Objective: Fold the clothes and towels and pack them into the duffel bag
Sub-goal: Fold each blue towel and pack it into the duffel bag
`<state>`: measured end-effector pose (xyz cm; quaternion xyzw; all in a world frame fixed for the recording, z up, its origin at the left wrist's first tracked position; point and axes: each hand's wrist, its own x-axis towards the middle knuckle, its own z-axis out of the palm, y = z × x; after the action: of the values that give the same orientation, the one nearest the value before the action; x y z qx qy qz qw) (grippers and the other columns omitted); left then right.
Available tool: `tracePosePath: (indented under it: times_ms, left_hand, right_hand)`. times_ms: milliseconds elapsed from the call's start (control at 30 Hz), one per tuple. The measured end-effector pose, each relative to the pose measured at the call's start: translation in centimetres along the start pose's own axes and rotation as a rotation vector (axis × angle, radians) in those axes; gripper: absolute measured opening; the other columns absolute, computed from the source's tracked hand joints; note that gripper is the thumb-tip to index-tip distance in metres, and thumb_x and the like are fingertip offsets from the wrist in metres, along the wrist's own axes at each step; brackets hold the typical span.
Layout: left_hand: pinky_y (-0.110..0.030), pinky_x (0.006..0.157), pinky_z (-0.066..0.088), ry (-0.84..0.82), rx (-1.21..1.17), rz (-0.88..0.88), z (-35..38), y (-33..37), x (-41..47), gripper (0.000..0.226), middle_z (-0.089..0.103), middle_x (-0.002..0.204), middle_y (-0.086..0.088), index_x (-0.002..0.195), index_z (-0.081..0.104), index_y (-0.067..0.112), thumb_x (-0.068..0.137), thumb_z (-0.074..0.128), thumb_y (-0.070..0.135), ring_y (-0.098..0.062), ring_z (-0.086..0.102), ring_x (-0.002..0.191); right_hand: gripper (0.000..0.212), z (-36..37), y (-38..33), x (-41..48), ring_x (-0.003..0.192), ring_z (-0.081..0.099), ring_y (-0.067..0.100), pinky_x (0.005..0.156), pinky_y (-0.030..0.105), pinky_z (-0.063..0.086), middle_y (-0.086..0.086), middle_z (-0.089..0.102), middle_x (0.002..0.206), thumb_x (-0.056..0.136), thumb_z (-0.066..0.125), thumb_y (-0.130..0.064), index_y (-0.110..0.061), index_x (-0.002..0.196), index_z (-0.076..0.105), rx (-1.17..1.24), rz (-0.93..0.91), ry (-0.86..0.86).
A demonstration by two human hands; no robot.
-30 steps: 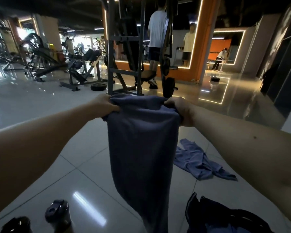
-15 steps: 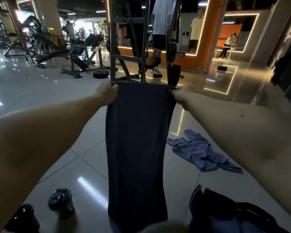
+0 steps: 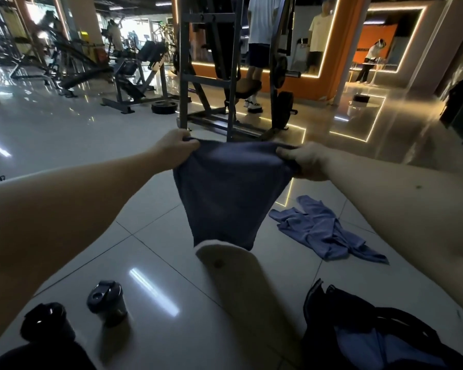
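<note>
Dark blue towel (image 3: 230,193) is held up above the tiled floor (image 3: 150,236) by both hands.
Top corners are gripped: left hand (image 3: 175,148) is curled round the left corner, right hand (image 3: 305,161) round the right one, and the top edge sags between them. The lower end is hidden behind a pale shape (image 3: 225,265), probably a knee. A crumpled lighter blue garment (image 3: 324,228) is laid on the tiles to the right, apart from the towel. The duffel bag (image 3: 340,316) is seen open at bottom right, with blue fabric (image 3: 372,348) inside. A shaker bottle (image 3: 106,303) and a black bottle (image 3: 44,324) are stood at bottom left.
</note>
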<state>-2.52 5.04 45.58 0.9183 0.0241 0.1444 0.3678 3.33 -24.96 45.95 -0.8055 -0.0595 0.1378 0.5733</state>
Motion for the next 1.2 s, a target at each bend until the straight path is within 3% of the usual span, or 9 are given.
tracePosePath:
  times_ms: [167,300,500,600,667,733,900,1133,1200]
  left_hand:
    - [-0.027,0.056,0.041,-0.359,-0.083,-0.184,2.9,-4.4,-3.8,0.024,0.055,0.069,-0.007,0.074,0.06,0.007,0.096,0.057,0.017,-0.019,0.052,0.065]
    - [-0.025,0.049,0.041,-0.575,-0.01,-0.286,6.6,-8.1,-7.7,0.022,0.054,0.064,-0.006,0.073,0.06,0.008,0.094,0.057,0.012,-0.017,0.05,0.054]
    - [-0.027,0.05,0.051,-0.827,-0.075,-0.529,11.4,-12.4,-12.4,0.014,0.067,0.071,-0.011,0.082,0.066,0.005,0.092,0.057,0.009,-0.018,0.064,0.057]
    - [-0.039,0.072,0.06,-0.996,-0.096,-0.661,13.3,-14.4,-13.7,0.014,0.075,0.09,-0.018,0.096,0.071,0.005,0.09,0.061,0.012,-0.029,0.073,0.083]
    - [-0.041,0.079,0.06,-1.019,-0.081,-0.711,14.6,-15.5,-14.0,0.021,0.074,0.098,-0.02,0.107,0.069,0.003,0.089,0.063,0.014,-0.032,0.073,0.089]
    - [-0.039,0.072,0.061,-0.994,-0.058,-0.703,15.9,-16.6,-13.9,0.024,0.075,0.096,-0.017,0.109,0.069,0.003,0.088,0.066,0.015,-0.031,0.074,0.087]
    - [-0.028,0.059,0.056,-0.936,0.048,-0.53,18.5,-20.6,-12.8,0.019,0.068,0.08,-0.005,0.082,0.068,0.011,0.084,0.077,0.028,-0.018,0.066,0.071]
    - [-0.029,0.064,0.048,-0.915,0.149,-0.404,21.3,-27.4,-10.3,0.055,0.058,0.075,-0.001,0.077,0.059,0.014,0.068,0.074,0.066,-0.014,0.054,0.068]
    - [-0.032,0.067,0.05,-0.884,0.146,-0.394,22.6,-29.3,-9.4,0.054,0.06,0.079,-0.005,0.086,0.061,0.007,0.074,0.078,0.056,-0.017,0.054,0.07]
  right_hand:
    - [0.036,0.0,5.8,-0.7,0.09,0.067,0.023,0.083,0.035,0.056,0.012,0.069,0.102,0.095,0.064,-0.028,-0.005,0.123,0.059,-0.162,0.265,-0.28]
    - [0.075,1.0,12.5,0.1,0.123,0.061,0.035,0.111,0.047,0.044,0.022,0.064,0.129,0.074,0.079,-0.035,-0.004,0.137,0.051,-0.2,0.401,-0.404]
    - [0.051,2.9,18.6,-0.1,0.104,0.064,0.024,0.097,0.035,0.05,0.011,0.07,0.114,0.082,0.07,-0.038,-0.007,0.122,0.061,-0.334,0.595,-0.655]
    - [0.031,3.9,21.1,0.0,0.085,0.063,0.015,0.072,0.023,0.053,0.007,0.066,0.104,0.099,0.057,-0.034,-0.013,0.121,0.061,-0.414,0.683,-0.773]
    - [0.025,4.5,22.7,0.2,0.086,0.064,0.016,0.073,0.024,0.053,0.006,0.067,0.106,0.101,0.055,-0.032,-0.015,0.118,0.063,-0.442,0.723,-0.815]
    - [0.021,5.3,24.1,0.7,0.091,0.068,0.017,0.08,0.026,0.054,0.005,0.071,0.107,0.102,0.054,-0.028,-0.015,0.115,0.065,-0.433,0.731,-0.829]
    - [0.014,7.0,28.2,3.4,0.088,0.071,0.021,0.087,0.036,0.058,0.009,0.075,0.098,0.099,0.062,-0.015,-0.006,0.105,0.07,-0.354,0.641,-0.691]
    - [0.013,9.5,33.3,8.5,0.065,0.062,0.015,0.056,0.023,0.052,0.006,0.067,0.08,0.092,0.073,-0.02,-0.008,0.096,0.071,-0.436,0.597,-0.573]
    - [0.011,10.4,34.7,10.1,0.069,0.062,0.017,0.054,0.022,0.052,0.007,0.066,0.084,0.093,0.071,-0.02,-0.01,0.095,0.069,-0.446,0.588,-0.543]
